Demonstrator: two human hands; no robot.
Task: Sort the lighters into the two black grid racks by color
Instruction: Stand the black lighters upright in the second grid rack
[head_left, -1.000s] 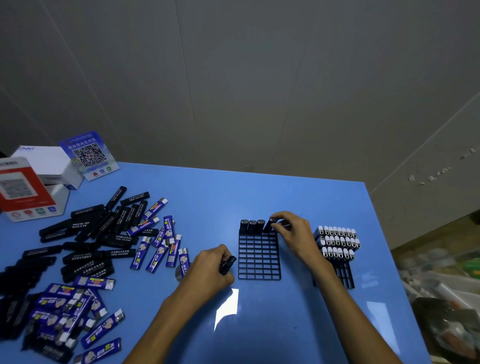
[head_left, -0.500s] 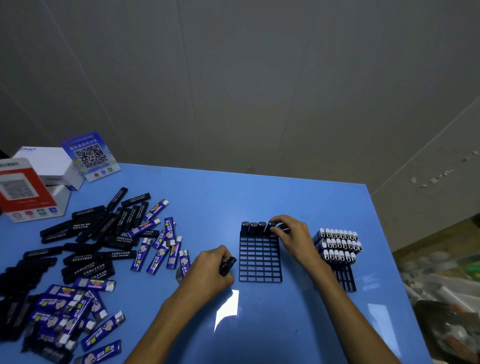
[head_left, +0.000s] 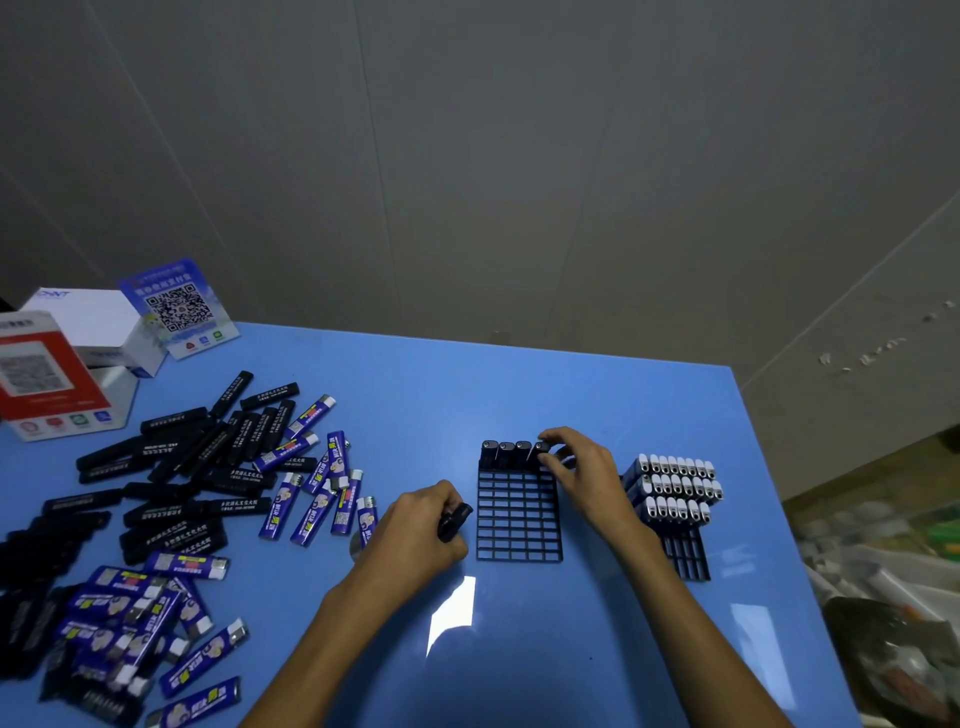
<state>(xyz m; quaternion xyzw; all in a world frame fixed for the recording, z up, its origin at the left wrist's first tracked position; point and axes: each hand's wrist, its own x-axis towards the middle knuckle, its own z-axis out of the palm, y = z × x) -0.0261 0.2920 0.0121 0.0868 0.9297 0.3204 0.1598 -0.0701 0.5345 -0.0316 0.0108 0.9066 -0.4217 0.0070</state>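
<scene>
Lighters: loose pile (head_left: 171, 499) covers the table's (head_left: 519, 384) 9 o'clock side, black ones mostly toward 10, blue ones (head_left: 317, 499) nearer centre and down at 8. Probably dumped there so either hand can reach w/o crossing the racks.

Near rack (head_left: 519, 514) lies flat at table centre, between the hands, so cells face up for dropping in. Its far row holds 3 black lighters (head_left: 505, 453) standing upright, side by side; rest of cells empty. So this rack takes black.

Far rack (head_left: 685, 551) sits at 3 o'clock, partly behind the R forearm. Blue lighters w/ white caps (head_left: 675, 486) fill three rows there; front rows bare.

R hand (head_left: 584, 467) at the near rack's 1 o'clock corner, fingertips pinching a 4th black lighter (head_left: 540, 451) tilted at the next cell, seemingly seating it beside the 3.

L hand (head_left: 415, 530) rests at the rack's 9 o'clock edge, fingers curled round a spare black lighter (head_left: 454, 519), likely queued as the next feed.
</scene>
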